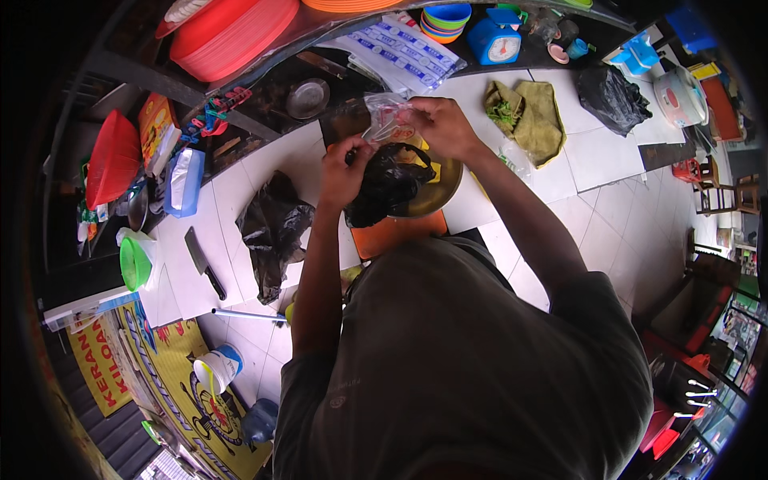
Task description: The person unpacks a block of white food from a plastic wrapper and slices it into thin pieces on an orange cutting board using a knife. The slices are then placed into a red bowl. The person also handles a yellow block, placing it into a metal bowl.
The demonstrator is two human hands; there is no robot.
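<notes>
Both hands grip a clear plastic bag (387,117) with red print, stretched between them. My left hand (345,168) pinches its lower left side, and my right hand (441,126) holds its upper right edge. Just beneath them, a black plastic bag (390,186) rests over the left side of a metal bowl (444,192). Yellow pieces (436,173) show in the bowl, partly hidden by the bag. An orange board (399,234) lies under the bowl. Left of my left forearm, another black plastic bag (273,234) lies crumpled on the white tiled counter (231,240).
A cleaver (204,264) with a black handle lies on the left of the counter. Folded yellow-green cloths (537,120) and a black bag (612,99) lie to the right. A blue kitchen scale (495,39) and stacked bowls (445,23) stand at the back.
</notes>
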